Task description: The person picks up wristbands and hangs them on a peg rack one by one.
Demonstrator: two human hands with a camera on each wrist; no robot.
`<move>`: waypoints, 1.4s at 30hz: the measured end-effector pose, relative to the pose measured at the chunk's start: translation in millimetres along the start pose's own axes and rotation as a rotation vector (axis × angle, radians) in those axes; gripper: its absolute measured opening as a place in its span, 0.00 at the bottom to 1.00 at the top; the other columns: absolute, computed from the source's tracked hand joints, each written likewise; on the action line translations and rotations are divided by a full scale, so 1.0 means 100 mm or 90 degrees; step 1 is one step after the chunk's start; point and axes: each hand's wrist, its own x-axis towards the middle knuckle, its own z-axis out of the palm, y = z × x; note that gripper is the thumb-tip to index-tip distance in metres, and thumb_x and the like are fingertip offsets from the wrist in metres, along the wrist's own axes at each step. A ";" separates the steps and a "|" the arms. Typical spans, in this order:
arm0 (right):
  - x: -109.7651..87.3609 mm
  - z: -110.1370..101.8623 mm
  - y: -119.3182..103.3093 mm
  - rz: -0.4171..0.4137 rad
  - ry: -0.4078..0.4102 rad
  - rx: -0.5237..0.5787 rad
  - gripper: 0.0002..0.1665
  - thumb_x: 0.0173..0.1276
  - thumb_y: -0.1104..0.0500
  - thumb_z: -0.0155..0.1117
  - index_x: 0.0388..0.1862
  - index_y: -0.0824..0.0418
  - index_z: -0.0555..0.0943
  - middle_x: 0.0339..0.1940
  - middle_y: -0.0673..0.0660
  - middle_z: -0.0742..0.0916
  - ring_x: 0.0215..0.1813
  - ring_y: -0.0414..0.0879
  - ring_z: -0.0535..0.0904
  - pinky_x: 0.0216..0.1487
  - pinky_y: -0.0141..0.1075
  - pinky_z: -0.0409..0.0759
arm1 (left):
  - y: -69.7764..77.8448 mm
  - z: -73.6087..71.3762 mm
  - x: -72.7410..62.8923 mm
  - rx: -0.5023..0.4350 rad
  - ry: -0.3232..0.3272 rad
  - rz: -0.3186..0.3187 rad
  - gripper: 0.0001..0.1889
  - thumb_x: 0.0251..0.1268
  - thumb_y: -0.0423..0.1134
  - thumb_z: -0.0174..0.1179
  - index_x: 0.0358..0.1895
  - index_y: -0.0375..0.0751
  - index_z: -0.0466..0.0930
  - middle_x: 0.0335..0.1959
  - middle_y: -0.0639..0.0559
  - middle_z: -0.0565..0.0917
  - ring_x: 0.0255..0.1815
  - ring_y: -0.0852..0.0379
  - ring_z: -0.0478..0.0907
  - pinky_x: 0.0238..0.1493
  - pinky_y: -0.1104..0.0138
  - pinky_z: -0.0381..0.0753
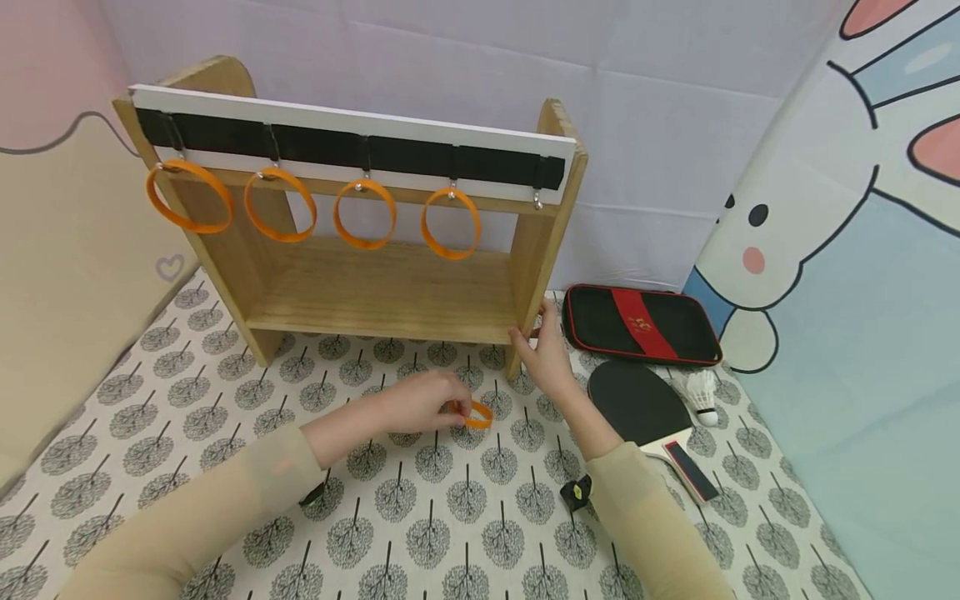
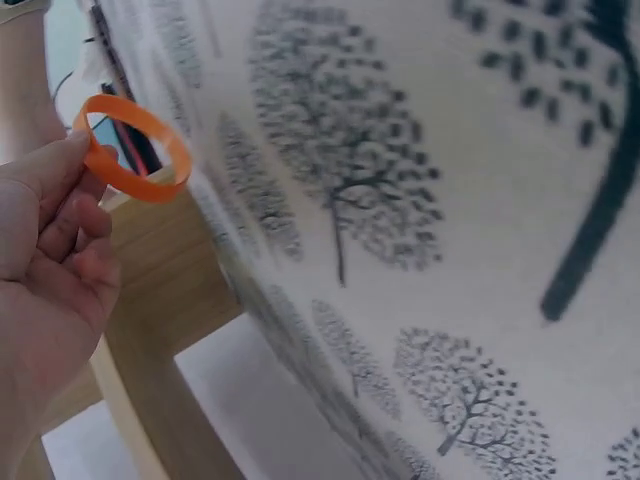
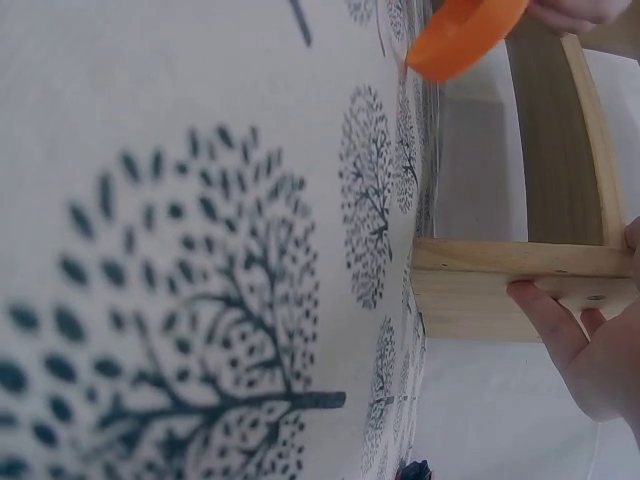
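In the head view my left hand (image 1: pixel 431 402) pinches an orange silicone wristband (image 1: pixel 480 415) just above the tablecloth, in front of the wooden rack (image 1: pixel 390 283). The left wrist view shows this wristband (image 2: pixel 150 185) between the thumb and fingers of the left hand (image 2: pixel 50 240). My right hand (image 1: pixel 546 354) grips the rack's right side panel low down, thumb toward the front edge. Fingers of the right hand (image 3: pixel 600 350) lie against that panel (image 3: pixel 480 290) in the right wrist view. Several orange wristbands (image 1: pixel 365 242) hang from hooks along the rack's black strip (image 1: pixel 318 146); the rightmost hook (image 1: pixel 537 200) is bare.
Right of the rack lie a black and red case (image 1: pixel 600 321), a table tennis paddle (image 1: pixel 633 400) and a shuttlecock (image 1: pixel 702 396). A small black item (image 1: pixel 576 493) sits beside the right forearm. The tablecloth (image 1: pixel 420 533) has tree prints; curtains hang behind.
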 end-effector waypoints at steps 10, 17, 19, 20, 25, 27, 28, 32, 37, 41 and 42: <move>0.01 0.01 0.00 0.002 0.009 -0.013 0.36 0.70 0.57 0.57 0.70 0.58 0.51 0.65 0.63 0.69 0.45 0.54 0.78 0.34 0.43 0.81 | 0.10 -0.16 -0.04 -0.108 0.041 -0.003 0.03 0.61 0.33 0.59 0.38 0.42 0.78 0.30 0.59 0.80 0.28 0.68 0.74 0.32 0.77 0.78; 0.02 0.00 -0.02 0.010 0.002 -0.001 0.35 0.70 0.57 0.56 0.69 0.59 0.52 0.64 0.63 0.69 0.45 0.55 0.78 0.37 0.44 0.82 | 0.24 -0.33 -0.06 -0.122 0.091 0.023 0.08 0.54 0.31 0.63 0.36 0.45 0.75 0.29 0.59 0.76 0.26 0.66 0.71 0.27 0.75 0.77; 0.02 0.00 -0.03 0.014 0.000 -0.001 0.35 0.70 0.57 0.56 0.69 0.59 0.52 0.65 0.63 0.68 0.45 0.55 0.78 0.37 0.44 0.82 | 0.28 -0.37 -0.06 -0.116 0.105 0.029 0.09 0.54 0.30 0.63 0.35 0.46 0.75 0.29 0.59 0.76 0.27 0.66 0.70 0.26 0.76 0.76; 0.02 0.00 -0.02 0.017 0.000 -0.003 0.35 0.70 0.57 0.56 0.69 0.59 0.52 0.65 0.63 0.68 0.46 0.55 0.78 0.37 0.44 0.82 | 0.31 -0.40 -0.05 -0.113 0.112 0.031 0.09 0.54 0.29 0.63 0.35 0.46 0.75 0.29 0.59 0.76 0.27 0.66 0.70 0.26 0.76 0.76; 0.01 0.00 -0.02 0.023 -0.002 -0.014 0.35 0.70 0.56 0.56 0.69 0.59 0.51 0.66 0.62 0.68 0.46 0.55 0.79 0.37 0.44 0.83 | 0.45 -0.61 -0.03 -0.101 0.162 0.039 0.09 0.57 0.29 0.63 0.36 0.46 0.76 0.29 0.59 0.78 0.27 0.65 0.71 0.27 0.75 0.77; 0.01 0.01 -0.02 0.026 -0.005 -0.015 0.35 0.70 0.56 0.56 0.69 0.59 0.51 0.66 0.62 0.68 0.46 0.54 0.79 0.37 0.44 0.83 | 0.50 -0.70 -0.02 -0.100 0.192 0.045 0.09 0.57 0.30 0.64 0.37 0.46 0.76 0.30 0.59 0.79 0.28 0.65 0.73 0.28 0.76 0.77; 0.01 0.01 -0.02 0.026 -0.005 -0.014 0.35 0.70 0.56 0.56 0.69 0.59 0.51 0.66 0.62 0.68 0.46 0.54 0.78 0.37 0.44 0.82 | 0.52 -0.75 -0.02 -0.097 0.210 0.052 0.09 0.57 0.31 0.65 0.38 0.46 0.76 0.30 0.59 0.79 0.28 0.65 0.73 0.28 0.76 0.77; 0.01 0.00 -0.02 0.026 -0.010 -0.011 0.35 0.70 0.56 0.56 0.69 0.59 0.51 0.65 0.61 0.68 0.46 0.54 0.79 0.37 0.43 0.82 | 0.60 -0.93 0.01 -0.067 0.284 0.099 0.07 0.57 0.33 0.66 0.37 0.44 0.77 0.29 0.58 0.78 0.28 0.65 0.71 0.28 0.76 0.76; 0.00 -0.01 -0.02 0.027 -0.018 0.004 0.35 0.70 0.55 0.56 0.69 0.56 0.51 0.66 0.60 0.68 0.48 0.54 0.78 0.38 0.43 0.82 | 0.71 -1.16 0.07 -0.020 0.360 0.158 0.07 0.56 0.34 0.67 0.34 0.42 0.77 0.27 0.56 0.77 0.28 0.64 0.70 0.26 0.76 0.74; 0.00 -0.02 -0.01 0.033 -0.021 0.010 0.36 0.70 0.54 0.56 0.70 0.54 0.50 0.67 0.59 0.67 0.49 0.55 0.78 0.39 0.43 0.82 | 0.81 -1.34 0.14 -0.002 0.424 0.175 0.07 0.55 0.34 0.68 0.32 0.40 0.78 0.27 0.55 0.79 0.27 0.64 0.71 0.27 0.75 0.73; 0.00 -0.02 0.00 0.034 -0.021 0.008 0.36 0.70 0.55 0.56 0.70 0.55 0.50 0.67 0.59 0.67 0.49 0.55 0.78 0.39 0.43 0.83 | 0.83 -1.39 0.15 0.004 0.442 0.177 0.07 0.55 0.34 0.68 0.31 0.40 0.78 0.27 0.54 0.79 0.27 0.64 0.71 0.27 0.75 0.73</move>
